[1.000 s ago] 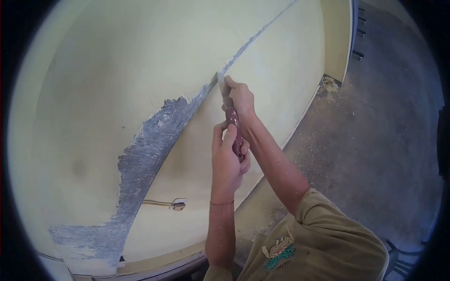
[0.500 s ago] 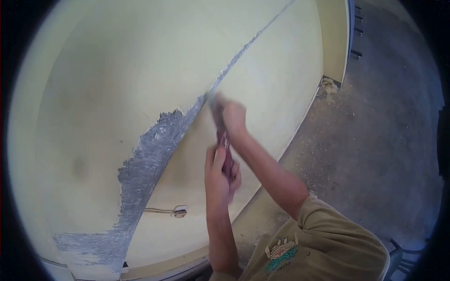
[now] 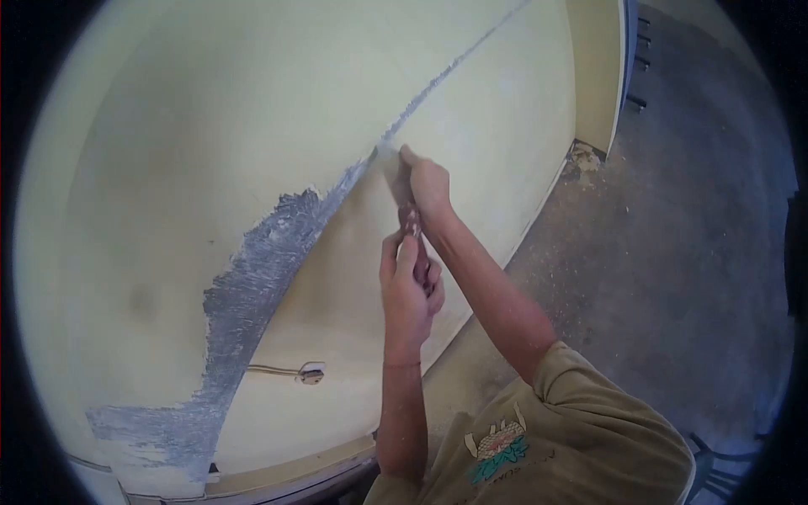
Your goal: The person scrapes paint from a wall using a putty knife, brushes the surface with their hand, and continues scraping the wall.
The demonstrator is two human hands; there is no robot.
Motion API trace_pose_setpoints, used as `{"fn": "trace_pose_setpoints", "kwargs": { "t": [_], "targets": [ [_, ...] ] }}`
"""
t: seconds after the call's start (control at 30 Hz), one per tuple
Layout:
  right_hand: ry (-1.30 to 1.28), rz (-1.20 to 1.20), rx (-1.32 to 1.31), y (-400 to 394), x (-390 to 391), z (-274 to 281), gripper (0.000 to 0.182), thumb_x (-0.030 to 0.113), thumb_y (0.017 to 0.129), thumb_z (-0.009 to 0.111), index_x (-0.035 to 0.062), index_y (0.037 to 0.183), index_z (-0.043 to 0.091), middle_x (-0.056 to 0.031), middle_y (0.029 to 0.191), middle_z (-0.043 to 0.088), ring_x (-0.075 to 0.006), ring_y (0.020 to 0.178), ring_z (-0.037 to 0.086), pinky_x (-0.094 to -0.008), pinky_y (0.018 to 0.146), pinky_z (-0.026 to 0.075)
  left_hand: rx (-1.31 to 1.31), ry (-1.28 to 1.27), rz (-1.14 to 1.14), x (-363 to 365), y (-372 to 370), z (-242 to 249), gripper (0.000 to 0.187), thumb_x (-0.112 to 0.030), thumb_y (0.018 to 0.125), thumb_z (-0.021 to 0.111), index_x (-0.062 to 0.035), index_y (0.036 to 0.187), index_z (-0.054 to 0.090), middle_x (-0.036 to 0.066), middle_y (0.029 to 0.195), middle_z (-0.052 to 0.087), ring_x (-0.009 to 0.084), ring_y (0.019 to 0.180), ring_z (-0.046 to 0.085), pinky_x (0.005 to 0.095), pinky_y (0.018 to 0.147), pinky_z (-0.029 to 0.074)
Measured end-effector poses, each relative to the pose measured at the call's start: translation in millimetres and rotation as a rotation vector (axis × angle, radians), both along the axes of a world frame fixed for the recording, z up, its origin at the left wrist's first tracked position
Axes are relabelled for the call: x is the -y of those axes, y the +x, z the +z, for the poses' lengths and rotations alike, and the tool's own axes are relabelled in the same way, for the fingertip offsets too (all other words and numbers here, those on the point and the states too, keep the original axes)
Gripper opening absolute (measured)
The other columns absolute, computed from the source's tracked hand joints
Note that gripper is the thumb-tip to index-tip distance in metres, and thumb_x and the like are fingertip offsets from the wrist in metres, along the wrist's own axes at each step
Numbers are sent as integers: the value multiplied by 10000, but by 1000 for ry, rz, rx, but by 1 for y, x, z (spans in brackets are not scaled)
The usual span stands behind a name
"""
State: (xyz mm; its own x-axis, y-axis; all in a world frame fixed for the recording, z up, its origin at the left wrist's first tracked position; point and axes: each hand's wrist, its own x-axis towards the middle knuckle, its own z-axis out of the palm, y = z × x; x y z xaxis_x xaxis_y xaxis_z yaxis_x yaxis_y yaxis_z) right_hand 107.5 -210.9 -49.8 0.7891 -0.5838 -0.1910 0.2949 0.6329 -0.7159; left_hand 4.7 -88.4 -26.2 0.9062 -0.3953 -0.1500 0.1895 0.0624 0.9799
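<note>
From the head camera I saw both hands closed on one scraper (image 3: pixel 402 195). My left hand (image 3: pixel 408 295) was wrapped shut round the red handle low down, and my right hand (image 3: pixel 427 185) was clamped higher up, fingers pressed onto the blade's back near its tip. The blade edge touched the pale yellow wall (image 3: pixel 168 126) at the corner seam, right where the narrow scraped line running up to the right widened into the grey bare patch (image 3: pixel 252 286) below. To do this stroke well, I judged the blade had to lie shallow against the paint, with the upper hand pushing in and the lower hand only steering, so the edge would lift paint rather than gouge plaster. A small wall fitting with a wire (image 3: pixel 308 372) sat well below. Dust lay on the floor (image 3: pixel 673 252).
</note>
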Motion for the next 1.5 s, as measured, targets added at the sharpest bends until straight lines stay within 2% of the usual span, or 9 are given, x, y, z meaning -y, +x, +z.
{"fn": "trace_pose_setpoints", "kwargs": {
  "t": [0.17, 0.37, 0.53, 0.63, 0.77, 0.9, 1.1, 1.33, 1.5],
  "targets": [
    [-281, 242, 19, -82, -28, -30, 393, 372, 924, 618, 5, 787, 590, -21, 674, 541, -111, 625, 513, -295, 527, 397, 55, 66, -23, -32, -36, -30, 270, -319, 1031, 416, -111, 1203, 417, 29, 665, 491, 76, 397, 405, 215, 333, 256],
    [-487, 629, -226, -193, -30, -146, 286, 236, 848, 669, -32, 920, 599, -76, 782, 615, -123, 733, 563, -308, 664, 480, 350, 449, -228, -51, -93, -150, 474, -302, 985, 510, -17, 1350, 409, 186, 1077, 633, 239, 890, 655, 339, 774, 531],
    [-1100, 475, -951, -259, 29, -237, 287, 173, 761, 636, -37, 956, 629, -261, 938, 661, -406, 930, 643, -434, 773, 502, 80, 876, -822, -112, -91, -196, 388, -283, 930, 589, 27, 1161, 619, 251, 1109, 640, 309, 988, 653, 383, 844, 503],
    [-1034, 534, -964, -278, 53, -216, 336, 170, 740, 642, -42, 1001, 635, -273, 988, 653, -439, 966, 624, -440, 799, 506, 164, 960, -459, -150, -89, -225, 367, -280, 918, 600, 24, 1119, 641, 230, 1026, 672, 311, 967, 662, 384, 823, 513],
    [-1044, 585, -675, -274, 49, -191, 377, 138, 761, 662, -36, 1091, 610, -225, 981, 666, -362, 856, 668, -408, 740, 531, 161, 733, -329, -136, -64, -185, 364, -275, 921, 598, 31, 1114, 635, 185, 968, 689, 264, 912, 674, 361, 800, 521],
    [-423, 669, -359, -241, 5, -104, 349, 112, 928, 603, 54, 1238, 453, -124, 919, 652, -129, 623, 626, -271, 482, 491, 135, 513, -176, -91, -47, -128, 339, -287, 968, 550, 23, 1079, 629, 119, 931, 691, 187, 826, 662, 312, 746, 528],
    [-73, 665, 67, -214, -45, -65, 341, 158, 957, 585, 72, 1252, 436, -131, 856, 630, -140, 568, 615, -262, 431, 463, 122, 33, 19, -45, -28, -71, 276, -257, 1031, 438, 11, 1064, 498, 88, 838, 635, 155, 714, 624, 295, 710, 537],
    [-949, 724, -188, -210, -60, -68, 401, 203, 891, 658, 21, 1214, 506, -182, 985, 681, -278, 892, 680, -369, 776, 537, 108, -85, 141, -60, 9, -40, 277, -285, 1041, 398, -16, 1093, 442, 63, 723, 526, 145, 598, 578, 332, 545, 562],
    [-896, 675, -224, -205, -69, -47, 669, 202, 825, 721, 34, 1363, 360, -221, 1129, 618, -306, 988, 650, -381, 801, 539, -13, -159, 29, -62, 17, -23, 266, -280, 1045, 379, -23, 1066, 445, 68, 814, 518, 184, 685, 612, 342, 607, 591]
  ]
}}
